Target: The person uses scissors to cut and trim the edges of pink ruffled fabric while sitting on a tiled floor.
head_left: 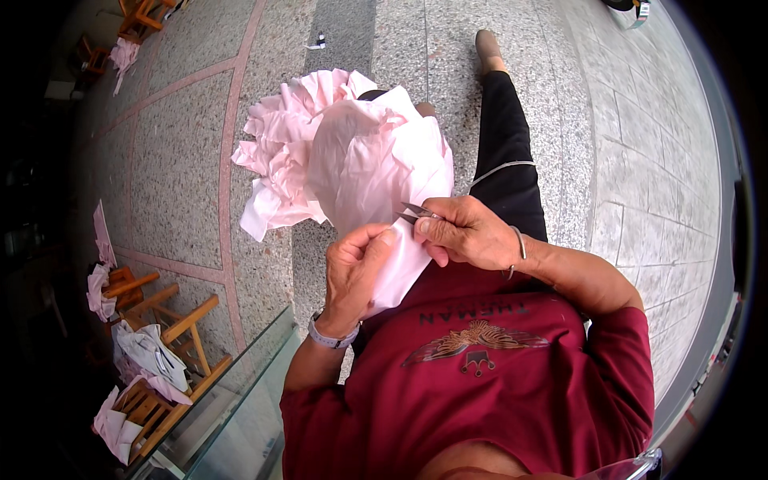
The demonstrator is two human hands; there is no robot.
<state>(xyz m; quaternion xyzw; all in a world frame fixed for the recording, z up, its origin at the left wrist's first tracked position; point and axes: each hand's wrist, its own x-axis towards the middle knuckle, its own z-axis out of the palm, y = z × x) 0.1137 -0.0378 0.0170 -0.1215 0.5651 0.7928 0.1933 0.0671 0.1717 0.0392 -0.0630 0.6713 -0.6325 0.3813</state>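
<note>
Left hand (358, 268) pinches pink cloth (380, 164) by its edge, thumb to forefinger; right hand (466, 232) grips small snips (422, 212), slightly parted, just beside.
Cloth bunched in front of maroon shirt (480, 400), spilling left. Looks light, limp, quick to crease, probably prone to slide; best held by the edge near the snips, kept taut.

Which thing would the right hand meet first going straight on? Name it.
Probably the pink cloth, ahead of the scissors in the right hand; whether they touch it is unclear.
</note>
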